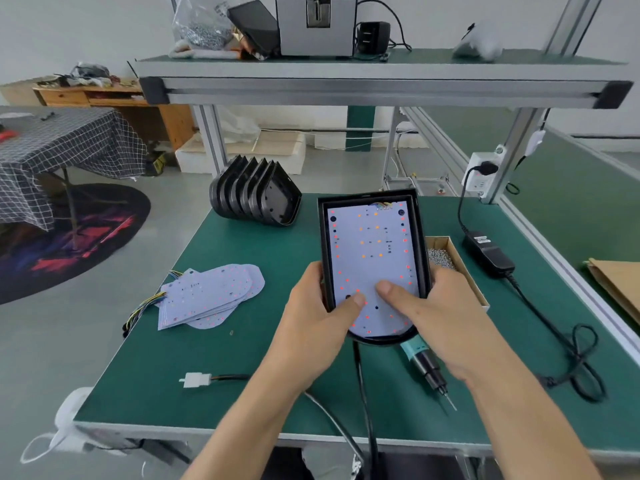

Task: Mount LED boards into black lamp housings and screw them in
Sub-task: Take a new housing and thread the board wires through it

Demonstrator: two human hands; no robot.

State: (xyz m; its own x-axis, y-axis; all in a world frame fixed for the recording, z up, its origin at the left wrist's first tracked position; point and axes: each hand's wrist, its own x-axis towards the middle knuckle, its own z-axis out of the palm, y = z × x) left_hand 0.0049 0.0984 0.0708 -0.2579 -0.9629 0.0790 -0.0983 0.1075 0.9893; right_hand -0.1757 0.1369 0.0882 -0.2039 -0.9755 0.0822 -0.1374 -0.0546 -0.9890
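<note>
I hold a black lamp housing [421, 244] tilted up above the green bench, with a white LED board [372, 258] lying inside it. My left hand [318, 320] grips the housing's lower left edge, thumb pressing on the board. My right hand [436, 317] grips the lower right edge, its thumb also on the board. A fanned stack of white LED boards [207, 296] with coloured wires lies at the left. Several empty black housings [252, 195] stand in a row at the back. An electric screwdriver [427, 368] lies under my right wrist.
A cardboard box of screws [446, 258] sits right of the housing. A black power adapter [488, 252] and its coiled cable [585, 362] lie at the right. A white connector [195, 380] lies near the front edge. A shelf [381, 84] spans overhead.
</note>
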